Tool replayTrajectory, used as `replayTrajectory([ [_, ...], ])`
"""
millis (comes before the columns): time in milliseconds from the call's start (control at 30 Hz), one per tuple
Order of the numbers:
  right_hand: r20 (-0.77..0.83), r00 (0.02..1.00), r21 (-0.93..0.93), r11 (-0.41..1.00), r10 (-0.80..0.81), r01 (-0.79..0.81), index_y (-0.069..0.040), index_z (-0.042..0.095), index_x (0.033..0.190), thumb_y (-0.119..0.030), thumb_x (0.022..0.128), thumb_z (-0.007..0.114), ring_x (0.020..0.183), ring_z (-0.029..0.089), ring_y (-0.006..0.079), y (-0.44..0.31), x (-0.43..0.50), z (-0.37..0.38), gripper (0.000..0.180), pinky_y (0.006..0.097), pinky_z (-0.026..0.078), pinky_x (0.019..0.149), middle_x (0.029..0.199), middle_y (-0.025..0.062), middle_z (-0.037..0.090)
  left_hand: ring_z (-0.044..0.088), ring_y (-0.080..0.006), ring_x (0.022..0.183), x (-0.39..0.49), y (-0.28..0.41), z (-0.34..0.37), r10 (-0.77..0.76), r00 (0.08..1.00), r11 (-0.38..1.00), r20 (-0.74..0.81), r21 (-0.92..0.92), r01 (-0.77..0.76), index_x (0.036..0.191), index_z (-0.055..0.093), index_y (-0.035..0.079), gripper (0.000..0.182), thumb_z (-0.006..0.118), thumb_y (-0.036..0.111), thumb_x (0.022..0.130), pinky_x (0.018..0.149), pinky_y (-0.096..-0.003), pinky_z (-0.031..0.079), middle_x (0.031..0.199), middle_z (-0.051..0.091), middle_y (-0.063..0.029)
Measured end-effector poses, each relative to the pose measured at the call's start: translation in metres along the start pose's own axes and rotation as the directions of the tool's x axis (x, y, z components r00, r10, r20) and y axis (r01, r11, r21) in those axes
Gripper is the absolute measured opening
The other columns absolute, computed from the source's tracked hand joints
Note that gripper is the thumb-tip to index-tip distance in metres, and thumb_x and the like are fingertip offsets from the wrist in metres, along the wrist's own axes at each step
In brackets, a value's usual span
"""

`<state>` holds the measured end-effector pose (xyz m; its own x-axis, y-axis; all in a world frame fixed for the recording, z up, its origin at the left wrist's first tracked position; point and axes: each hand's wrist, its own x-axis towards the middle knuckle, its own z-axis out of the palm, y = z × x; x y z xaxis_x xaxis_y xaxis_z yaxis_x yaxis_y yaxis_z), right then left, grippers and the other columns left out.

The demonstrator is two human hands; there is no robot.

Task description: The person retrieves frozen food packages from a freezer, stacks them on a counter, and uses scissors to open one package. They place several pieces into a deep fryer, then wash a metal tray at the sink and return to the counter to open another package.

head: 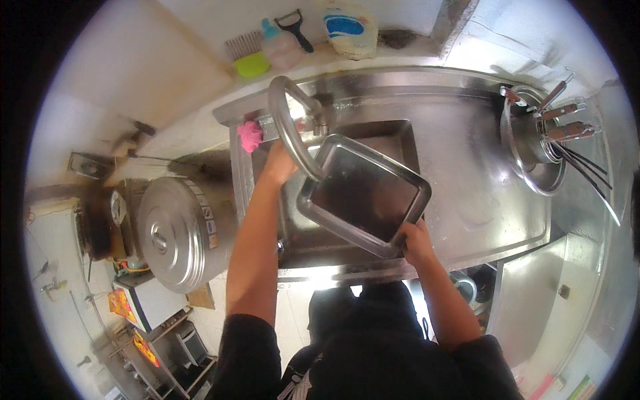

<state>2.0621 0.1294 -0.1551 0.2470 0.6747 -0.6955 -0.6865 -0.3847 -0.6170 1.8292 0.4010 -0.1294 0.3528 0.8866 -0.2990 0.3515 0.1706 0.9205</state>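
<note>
A rectangular stainless steel pan point(367, 187) is tilted over the sink basin point(305, 252). My right hand point(416, 241) grips its near right corner by the rim. My left hand point(281, 164) is at the left side of the basin, beside the curved metal faucet point(286, 120). The faucet's spout partly covers its fingers, so I cannot tell whether they hold anything. The spout's end reaches over the pan's left rim. Just beyond my left hand, a pink scrubbing sponge point(250, 136) lies on the sink's left ledge.
A steel drainboard point(465, 145) extends right to a metal bowl point(525, 180) holding a container of knives point(570, 131) and other utensils. A large lidded steel pot point(172, 235) stands left. A bottle point(282, 47), a peeler point(297, 32) and a bag point(351, 32) line the back ledge.
</note>
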Motion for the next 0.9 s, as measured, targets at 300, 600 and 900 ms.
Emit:
replayTrajectory([
  [300, 0.12, 0.993, -0.055, 0.998, -0.018, 0.025, -0.005, 0.061, 0.102, -0.005, 0.082, 0.052, 0.076, 0.054, 0.0125, 0.022, 0.027, 0.064, 0.022, 0.0281, 0.043, 0.066, 0.083, 0.0008, 0.058, 0.053, -0.0361, 0.122, -0.156, -0.008, 0.091, 0.585, 0.798, 0.505, 0.146, 0.705, -0.499, 0.123, 0.057, 0.003, 0.039, 0.059, 0.018, 0.087, 0.107, -0.0548, 0.036, 0.126, 0.057, -0.0192],
  [600, 0.15, 0.98, -0.105, 0.983, -0.131, 0.148, -0.006, 0.056, 0.124, -0.015, 0.092, 0.059, 0.1, 0.056, 0.0135, -0.004, 0.008, 0.084, 0.033, 0.0291, 0.045, 0.084, 0.11, 0.0028, 0.061, 0.025, -0.0416, 0.144, -0.079, 0.005, 0.076, 0.45, 0.893, 0.584, -0.031, 0.767, -0.267, 0.144, 0.032, -0.009, 0.084, 0.062, 0.045, 0.088, 0.116, -0.0549, 0.018, 0.153, 0.027, -0.0298],
  [900, 0.133, 0.93, -0.147, 0.921, -0.342, 0.36, -0.001, 0.046, 0.137, -0.029, 0.103, 0.05, 0.118, 0.049, 0.0147, 0.018, 0.0, 0.125, 0.044, 0.0301, 0.036, 0.103, 0.13, 0.0065, 0.054, 0.025, -0.0462, 0.142, -0.051, 0.006, 0.097, 0.352, 0.903, 0.844, -0.248, 0.501, -0.191, 0.135, 0.042, -0.014, 0.077, 0.056, 0.048, 0.091, 0.115, -0.0589, 0.018, 0.15, 0.028, -0.033],
])
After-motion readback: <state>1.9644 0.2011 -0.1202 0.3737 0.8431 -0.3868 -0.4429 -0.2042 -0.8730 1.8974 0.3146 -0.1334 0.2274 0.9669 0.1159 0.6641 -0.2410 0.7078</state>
